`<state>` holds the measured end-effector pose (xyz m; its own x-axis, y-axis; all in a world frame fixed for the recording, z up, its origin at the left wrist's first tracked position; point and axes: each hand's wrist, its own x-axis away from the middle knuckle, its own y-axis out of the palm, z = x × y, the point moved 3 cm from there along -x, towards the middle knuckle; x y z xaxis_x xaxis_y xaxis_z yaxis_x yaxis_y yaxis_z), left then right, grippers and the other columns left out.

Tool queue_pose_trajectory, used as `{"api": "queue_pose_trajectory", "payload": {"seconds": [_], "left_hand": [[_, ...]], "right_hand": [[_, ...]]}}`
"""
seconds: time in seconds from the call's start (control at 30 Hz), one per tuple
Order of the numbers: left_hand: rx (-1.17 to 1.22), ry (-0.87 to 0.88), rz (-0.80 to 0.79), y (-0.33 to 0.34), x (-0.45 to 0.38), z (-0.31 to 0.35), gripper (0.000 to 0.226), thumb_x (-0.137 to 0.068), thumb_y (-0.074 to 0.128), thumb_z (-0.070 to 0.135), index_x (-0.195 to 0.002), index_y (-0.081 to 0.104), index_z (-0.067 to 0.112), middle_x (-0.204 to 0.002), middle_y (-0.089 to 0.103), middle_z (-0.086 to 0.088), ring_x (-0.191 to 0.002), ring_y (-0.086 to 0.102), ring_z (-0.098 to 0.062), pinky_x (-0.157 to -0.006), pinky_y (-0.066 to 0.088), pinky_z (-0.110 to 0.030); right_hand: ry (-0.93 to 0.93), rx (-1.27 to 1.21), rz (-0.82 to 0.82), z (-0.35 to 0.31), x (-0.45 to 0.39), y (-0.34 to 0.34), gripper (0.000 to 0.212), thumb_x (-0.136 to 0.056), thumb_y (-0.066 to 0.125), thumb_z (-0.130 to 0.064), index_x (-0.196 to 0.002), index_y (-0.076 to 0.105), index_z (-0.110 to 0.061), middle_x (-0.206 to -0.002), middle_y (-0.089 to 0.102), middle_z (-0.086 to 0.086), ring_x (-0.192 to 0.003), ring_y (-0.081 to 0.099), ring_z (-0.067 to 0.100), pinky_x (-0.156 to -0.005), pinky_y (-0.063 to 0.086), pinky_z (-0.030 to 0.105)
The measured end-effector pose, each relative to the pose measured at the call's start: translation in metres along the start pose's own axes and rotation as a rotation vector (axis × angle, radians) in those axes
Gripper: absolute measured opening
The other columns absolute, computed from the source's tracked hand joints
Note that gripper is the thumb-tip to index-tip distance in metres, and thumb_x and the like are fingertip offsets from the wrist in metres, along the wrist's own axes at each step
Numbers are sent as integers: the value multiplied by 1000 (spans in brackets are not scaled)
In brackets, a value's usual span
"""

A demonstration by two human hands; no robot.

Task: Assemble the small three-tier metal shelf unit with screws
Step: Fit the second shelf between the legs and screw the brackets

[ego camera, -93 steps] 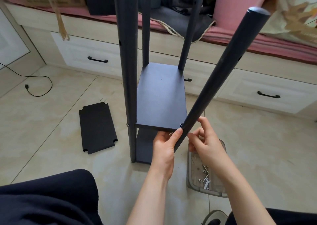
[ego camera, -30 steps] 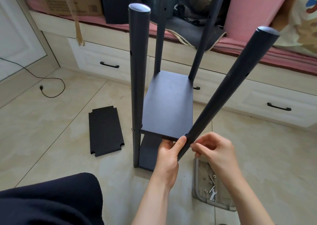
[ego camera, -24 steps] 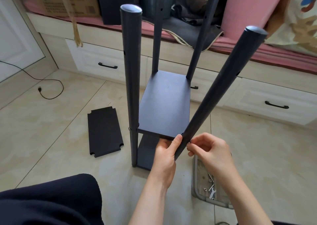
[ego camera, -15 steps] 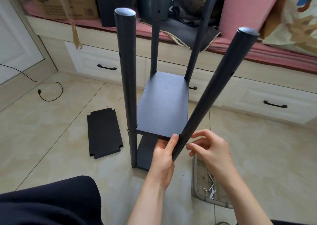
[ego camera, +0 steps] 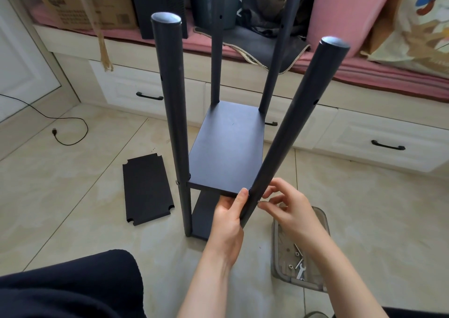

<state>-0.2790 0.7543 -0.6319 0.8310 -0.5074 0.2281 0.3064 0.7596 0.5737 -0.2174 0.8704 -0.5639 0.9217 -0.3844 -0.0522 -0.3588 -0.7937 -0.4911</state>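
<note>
The shelf unit stood on the tiled floor, four dark posts rising around a fitted middle shelf with another shelf below it. The left hand gripped the near right post just under that shelf, thumb up against the corner. The right hand pinched something small, likely a screw, against the post's outer side. A loose shelf panel lay flat to the left. A clear tray of hardware sat near the right wrist.
</note>
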Motion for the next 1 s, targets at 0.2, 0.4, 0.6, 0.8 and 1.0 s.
{"api": "queue_pose_trajectory", "payload": {"seconds": [0.2,0.4,0.6,0.8,1.0], "left_hand": [[2,20,30,0,1,3,44,-89,65,34,-127,63,10,-123,72,-6,-116,67,-21,-97,50,-33],[9,31,77,3,2,1,45,-90,65,35,-127,63,9,-122,72,-6,-115,67,-20,-102,48,-37],[-20,51,68,2,2,2,45,-91,64,37,-128,62,11,-124,71,-5,-117,67,-19,-98,49,-32],[-36,55,60,2,2,2,44,-90,65,37,-124,64,11,-121,72,-5,-115,67,-20,-98,50,-32],[-29,48,61,0,2,3,48,-87,67,40,-124,64,10,-121,72,-9,-115,67,-25,-106,48,-43]], "right_hand": [[10,-7,10,3,5,9,35,-91,66,-5,-111,59,-33,-81,67,1,-65,67,12,-70,57,33],[20,-32,-32,6,2,7,39,-91,66,-6,-119,56,-32,-80,65,-1,-69,67,16,-74,57,40],[31,-21,-116,7,-3,3,42,-92,64,-7,-118,59,-38,-78,63,-7,-68,65,12,-77,55,42],[13,40,-147,9,-5,-1,42,-92,63,-11,-113,58,-47,-80,67,-8,-69,63,9,-75,54,29],[-2,-14,-154,11,-2,4,43,-96,60,-13,-116,55,-50,-81,66,-5,-65,59,7,-71,52,23]]}}
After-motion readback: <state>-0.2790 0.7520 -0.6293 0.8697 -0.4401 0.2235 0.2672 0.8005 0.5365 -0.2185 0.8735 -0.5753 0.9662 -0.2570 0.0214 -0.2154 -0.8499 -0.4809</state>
